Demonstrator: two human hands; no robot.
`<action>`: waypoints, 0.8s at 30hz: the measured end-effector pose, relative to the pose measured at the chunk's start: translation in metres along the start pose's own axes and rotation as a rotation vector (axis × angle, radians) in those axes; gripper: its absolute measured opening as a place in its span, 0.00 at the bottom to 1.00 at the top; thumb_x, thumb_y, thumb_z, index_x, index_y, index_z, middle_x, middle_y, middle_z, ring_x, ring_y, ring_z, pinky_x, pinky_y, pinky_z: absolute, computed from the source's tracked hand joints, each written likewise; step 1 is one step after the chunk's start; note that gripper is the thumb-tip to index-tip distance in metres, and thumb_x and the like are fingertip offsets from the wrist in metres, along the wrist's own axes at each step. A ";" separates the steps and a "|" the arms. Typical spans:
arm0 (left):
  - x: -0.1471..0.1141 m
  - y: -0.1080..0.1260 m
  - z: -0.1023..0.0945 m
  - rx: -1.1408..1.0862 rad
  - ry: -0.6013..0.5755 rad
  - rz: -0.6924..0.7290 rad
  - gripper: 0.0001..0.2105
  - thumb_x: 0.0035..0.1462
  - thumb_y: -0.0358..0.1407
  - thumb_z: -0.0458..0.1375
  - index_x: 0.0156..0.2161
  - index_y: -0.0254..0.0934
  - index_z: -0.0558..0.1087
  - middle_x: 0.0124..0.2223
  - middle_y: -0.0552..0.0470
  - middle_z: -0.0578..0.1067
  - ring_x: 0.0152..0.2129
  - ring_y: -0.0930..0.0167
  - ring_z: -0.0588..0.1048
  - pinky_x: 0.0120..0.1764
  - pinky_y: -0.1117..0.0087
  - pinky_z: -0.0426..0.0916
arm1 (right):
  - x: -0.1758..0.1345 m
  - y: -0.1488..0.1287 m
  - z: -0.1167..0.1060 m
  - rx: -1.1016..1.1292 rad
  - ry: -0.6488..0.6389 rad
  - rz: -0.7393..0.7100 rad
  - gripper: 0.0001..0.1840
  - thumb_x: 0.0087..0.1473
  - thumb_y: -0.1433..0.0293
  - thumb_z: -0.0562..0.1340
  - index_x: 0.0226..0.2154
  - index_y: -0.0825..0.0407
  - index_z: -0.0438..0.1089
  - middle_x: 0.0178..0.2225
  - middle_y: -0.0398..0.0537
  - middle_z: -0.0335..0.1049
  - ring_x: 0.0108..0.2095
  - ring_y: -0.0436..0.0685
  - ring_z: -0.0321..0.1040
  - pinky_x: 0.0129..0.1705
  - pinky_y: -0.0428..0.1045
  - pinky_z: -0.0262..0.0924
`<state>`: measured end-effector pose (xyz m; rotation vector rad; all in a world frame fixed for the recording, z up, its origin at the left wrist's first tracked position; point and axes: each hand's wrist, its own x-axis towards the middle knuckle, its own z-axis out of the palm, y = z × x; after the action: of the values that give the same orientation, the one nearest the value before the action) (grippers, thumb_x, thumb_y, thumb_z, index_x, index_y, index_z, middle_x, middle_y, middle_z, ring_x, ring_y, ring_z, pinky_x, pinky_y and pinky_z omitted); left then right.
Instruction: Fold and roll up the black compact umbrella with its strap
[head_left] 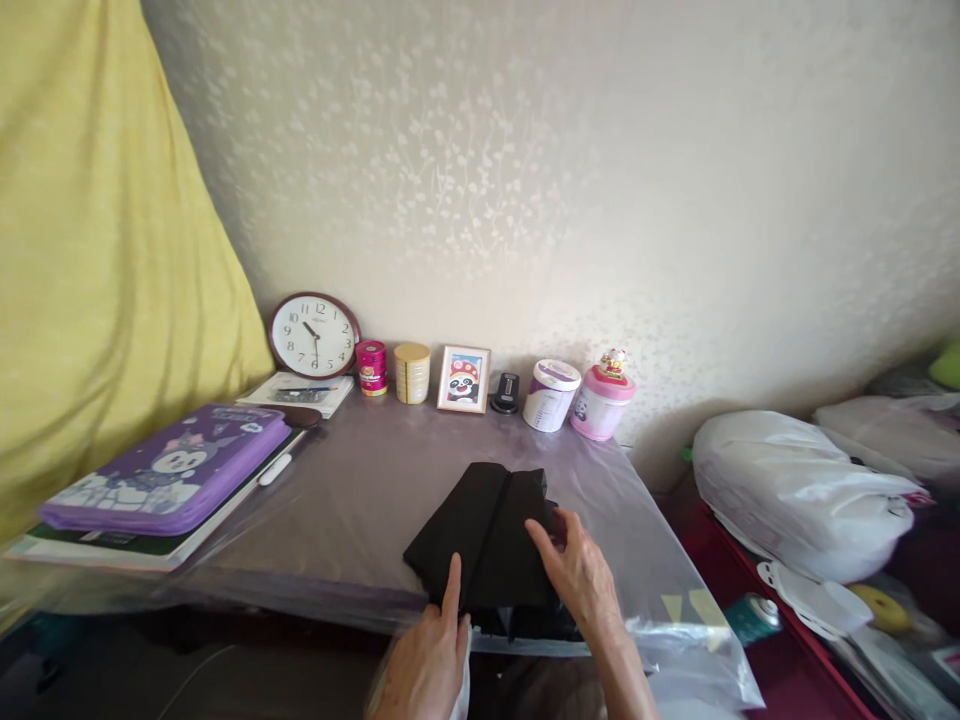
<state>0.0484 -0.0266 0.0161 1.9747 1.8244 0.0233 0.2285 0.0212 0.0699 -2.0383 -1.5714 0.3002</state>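
Observation:
A black folded sheet or cloth (487,535) with a crease down its middle lies at the table's front edge. My left hand (427,655) is at its near left corner, the index finger stretched over the top and the thumb by the edge; the other fingers are mostly hidden. On the right side, my right hand (574,570) grips the black piece, its thumb on top and its fingers around the side. Dark folds hang below the near edge, and their form is unclear. Something white shows beside my left hand.
A plastic-covered table (345,500) bears a purple case (180,465) on books at left. Along the wall stand a clock (315,336), a pink can (371,368), a yellow-lidded can (412,373), a picture frame (464,380) and two tubs. White bags (795,490) lie at right.

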 end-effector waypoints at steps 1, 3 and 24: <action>0.000 0.001 0.000 0.006 -0.002 0.000 0.27 0.63 0.36 0.38 0.63 0.37 0.32 0.41 0.43 0.73 0.34 0.67 0.74 0.33 0.71 0.62 | -0.007 -0.002 0.002 -0.022 -0.030 0.021 0.27 0.49 0.49 0.54 0.44 0.51 0.61 0.35 0.52 0.71 0.38 0.62 0.68 0.38 0.52 0.58; 0.000 0.001 0.000 0.008 0.003 0.001 0.27 0.63 0.37 0.39 0.63 0.37 0.31 0.40 0.44 0.73 0.34 0.66 0.74 0.33 0.70 0.63 | -0.014 -0.005 0.007 -0.054 -0.069 0.047 0.27 0.49 0.48 0.53 0.43 0.51 0.61 0.33 0.53 0.71 0.37 0.64 0.68 0.36 0.53 0.58; 0.005 -0.003 0.006 -0.036 0.010 0.002 0.25 0.63 0.37 0.39 0.63 0.33 0.45 0.43 0.41 0.73 0.37 0.64 0.74 0.37 0.68 0.65 | 0.023 -0.060 0.062 0.882 -0.213 0.000 0.19 0.42 0.53 0.60 0.24 0.53 0.64 0.16 0.38 0.57 0.19 0.48 0.53 0.20 0.43 0.46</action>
<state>0.0484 -0.0238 0.0088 1.9555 1.8154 0.0671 0.1553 0.0707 0.0546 -1.3341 -1.2176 1.0295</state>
